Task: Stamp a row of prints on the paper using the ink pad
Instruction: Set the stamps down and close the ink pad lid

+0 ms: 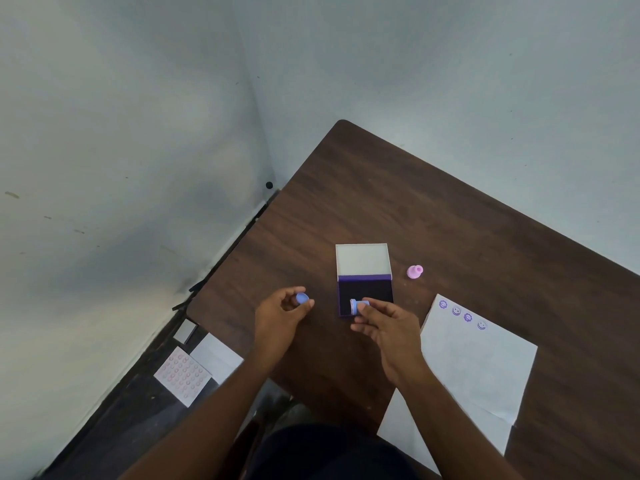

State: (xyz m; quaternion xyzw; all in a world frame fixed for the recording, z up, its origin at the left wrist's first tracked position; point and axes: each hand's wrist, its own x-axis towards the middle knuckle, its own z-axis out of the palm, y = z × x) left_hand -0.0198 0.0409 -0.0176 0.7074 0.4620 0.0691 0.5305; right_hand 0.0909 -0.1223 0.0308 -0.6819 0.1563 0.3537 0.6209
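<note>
Stamp (356, 305), pinched in right grip (384, 327), meets ink pad (365, 294) for loading; left grip (280, 313) holds cap (302, 298) aside.

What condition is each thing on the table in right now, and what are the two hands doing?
Ink pad: lid open, standing up behind it.
Blue stamp: pinched by the right hand, at the pad's near edge.
Blue cap: off, held by the left hand.
Pink stamp: lying untouched beside the pad.
Paper: four purple prints in a row along its top edge.
</note>
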